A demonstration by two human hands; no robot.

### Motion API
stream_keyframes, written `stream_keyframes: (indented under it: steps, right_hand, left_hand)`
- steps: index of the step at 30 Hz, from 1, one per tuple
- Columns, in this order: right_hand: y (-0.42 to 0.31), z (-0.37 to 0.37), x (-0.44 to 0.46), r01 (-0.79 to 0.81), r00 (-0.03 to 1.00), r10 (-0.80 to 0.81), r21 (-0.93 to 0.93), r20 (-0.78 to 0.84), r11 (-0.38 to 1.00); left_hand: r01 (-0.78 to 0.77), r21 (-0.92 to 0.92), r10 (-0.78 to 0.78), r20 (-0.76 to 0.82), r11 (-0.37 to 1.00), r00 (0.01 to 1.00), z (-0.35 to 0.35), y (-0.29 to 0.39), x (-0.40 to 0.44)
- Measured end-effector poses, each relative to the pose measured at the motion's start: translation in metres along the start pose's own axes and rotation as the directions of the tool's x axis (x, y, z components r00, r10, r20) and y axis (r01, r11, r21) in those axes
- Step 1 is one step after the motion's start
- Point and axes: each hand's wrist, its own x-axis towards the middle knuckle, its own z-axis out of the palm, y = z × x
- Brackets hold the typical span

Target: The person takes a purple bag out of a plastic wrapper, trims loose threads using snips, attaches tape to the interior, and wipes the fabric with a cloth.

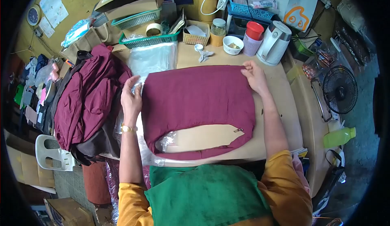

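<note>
A maroon fabric piece (195, 98) lies spread on the table, with a long curved opening near its lower edge and a small zipper pull at the opening's right end. My right hand (255, 77) pinches its upper right corner. Beside its upper left corner, my left hand (132, 98) is raised with its fingers apart and holds nothing. Clear plastic bags (153, 57) lie behind the fabric, and more clear plastic shows under its left side and through the opening. A heap of maroon garments (87, 100) rests at the left.
Along the back stand green baskets (150, 41), a wicker basket (196, 32), a jar (218, 27), a white bowl (232, 46), a red-lidded container (254, 31) and a kettle (275, 44). To the right are a black fan (340, 90) and a green bottle (339, 137).
</note>
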Motion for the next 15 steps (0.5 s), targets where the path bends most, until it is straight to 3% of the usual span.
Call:
stream_keyframes:
  steps: [1, 3, 5, 6, 8, 9, 11, 12, 14, 15]
  right_hand:
    - [-0.012, -0.001, 0.006, 0.171, 0.979, -0.198, -0.359, -0.038, 0.917]
    - [-0.028, 0.012, 0.025, 0.198, 0.980, -0.197, -0.186, 0.028, 0.962]
    - [-0.045, 0.045, 0.047, 0.172, 0.970, -0.149, -0.110, 0.191, 0.979]
    - [-0.052, 0.063, 0.060, 0.140, 0.946, -0.109, -0.083, 0.304, 0.987]
    - [-0.036, 0.110, 0.087, 0.198, 0.900, -0.063, -0.275, 0.432, 0.941]
    - [-0.024, 0.130, 0.094, 0.202, 0.897, -0.068, -0.269, 0.437, 0.942]
    - [0.006, 0.166, 0.099, 0.220, 0.921, -0.002, -0.518, 0.389, 0.827]
    - [0.028, 0.181, 0.102, 0.224, 0.918, -0.004, -0.512, 0.396, 0.829]
    - [0.065, 0.199, 0.106, 0.281, 0.953, -0.164, -0.537, 0.256, 0.795]
    - [0.060, 0.194, 0.107, 0.286, 0.950, -0.161, -0.535, 0.268, 0.795]
  left_hand:
    - [-0.167, 0.194, 0.169, 0.007, 0.967, 0.986, -0.008, 0.033, -0.003]
    - [-0.145, 0.286, 0.049, 0.319, 0.947, 0.947, -0.015, 0.092, -0.026]
    - [-0.345, 0.442, 0.075, 0.522, 0.828, 0.850, 0.003, 0.100, -0.069]
    - [-0.338, 0.467, 0.043, 0.535, 0.817, 0.844, 0.013, 0.106, -0.088]
    - [-0.317, 0.529, -0.042, 0.559, 0.787, 0.828, 0.030, 0.108, -0.110]
    - [-0.285, 0.549, -0.076, 0.544, 0.786, 0.836, 0.038, 0.100, -0.118]
    - [-0.263, 0.581, -0.086, 0.504, 0.770, 0.860, 0.043, 0.086, -0.122]
    - [-0.258, 0.587, -0.093, 0.500, 0.767, 0.861, 0.042, 0.082, -0.122]
    - [-0.250, 0.552, -0.080, 0.505, 0.795, 0.859, 0.040, 0.077, -0.122]
    - [-0.240, 0.554, -0.092, 0.503, 0.797, 0.859, 0.038, 0.076, -0.123]
